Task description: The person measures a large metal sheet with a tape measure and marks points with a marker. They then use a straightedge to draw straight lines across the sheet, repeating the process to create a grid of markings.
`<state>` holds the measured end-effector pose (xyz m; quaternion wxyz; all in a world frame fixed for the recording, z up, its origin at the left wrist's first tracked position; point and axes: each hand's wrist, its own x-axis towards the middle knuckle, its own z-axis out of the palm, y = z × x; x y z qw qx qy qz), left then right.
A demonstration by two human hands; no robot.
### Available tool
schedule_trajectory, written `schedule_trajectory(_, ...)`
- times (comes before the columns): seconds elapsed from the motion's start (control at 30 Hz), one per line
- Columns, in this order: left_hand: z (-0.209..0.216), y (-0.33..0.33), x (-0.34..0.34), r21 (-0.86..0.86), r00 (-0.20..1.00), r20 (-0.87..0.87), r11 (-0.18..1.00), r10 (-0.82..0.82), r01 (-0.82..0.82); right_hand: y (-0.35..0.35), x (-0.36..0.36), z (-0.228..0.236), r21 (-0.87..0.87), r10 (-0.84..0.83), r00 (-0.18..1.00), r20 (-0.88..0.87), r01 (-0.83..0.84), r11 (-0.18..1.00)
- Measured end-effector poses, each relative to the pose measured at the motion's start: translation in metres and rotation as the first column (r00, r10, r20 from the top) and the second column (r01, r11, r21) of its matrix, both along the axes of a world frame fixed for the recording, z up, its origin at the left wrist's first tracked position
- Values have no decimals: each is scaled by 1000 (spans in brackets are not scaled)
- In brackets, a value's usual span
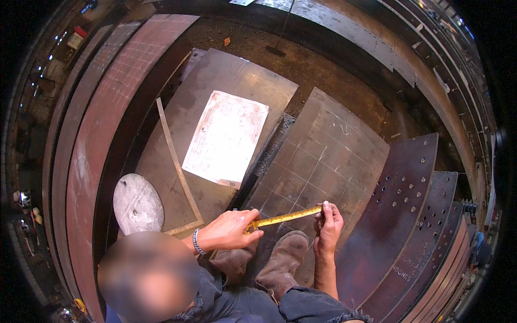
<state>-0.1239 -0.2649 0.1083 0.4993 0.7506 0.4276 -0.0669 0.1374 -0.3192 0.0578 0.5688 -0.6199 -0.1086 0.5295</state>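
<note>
A yellow tape measure (285, 217) stretches between my two hands, its blade slanting up to the right above a marked steel plate (305, 156). My left hand (229, 229), with a chain bracelet at the wrist, grips the left end of the blade between thumb and fingers. At the other end, my right hand (328, 223) is closed on the tape with the thumb on top. The tape's case cannot be made out. Thin chalk-like lines cross the plate in a grid. Below the blade, my brown boots (284, 258) rest on or beside this plate.
Left of the marked plate lies another steel plate (177, 140), bearing a stained paper drawing (226, 137) and a metal square (176, 161). A pale oval disc (138, 204) is nearby. Long reddish beams (102, 113) run along the left; drilled plates (396, 204) overlap at right.
</note>
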Motion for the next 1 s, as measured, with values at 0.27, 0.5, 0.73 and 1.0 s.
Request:
schedule_trajectory(0.27,-1,-2,-3,-23,999,-32,999,-30,29,-7,-3,-14,-46,33,998,46,-31,998)
schedule_trajectory(0.5,-14,-10,-7,17,998,3,998,-57,57,-6,-4,-15,-87,79,996,48,-75,993)
schedule_trajectory(0.73,-15,-11,-8,0,998,1,998,-62,62,-12,-4,-19,-122,74,996,39,-69,990)
schedule_trajectory(1.0,-15,-11,-7,-5,998,-10,998,-56,56,-11,-3,-22,-116,88,996,31,-84,990)
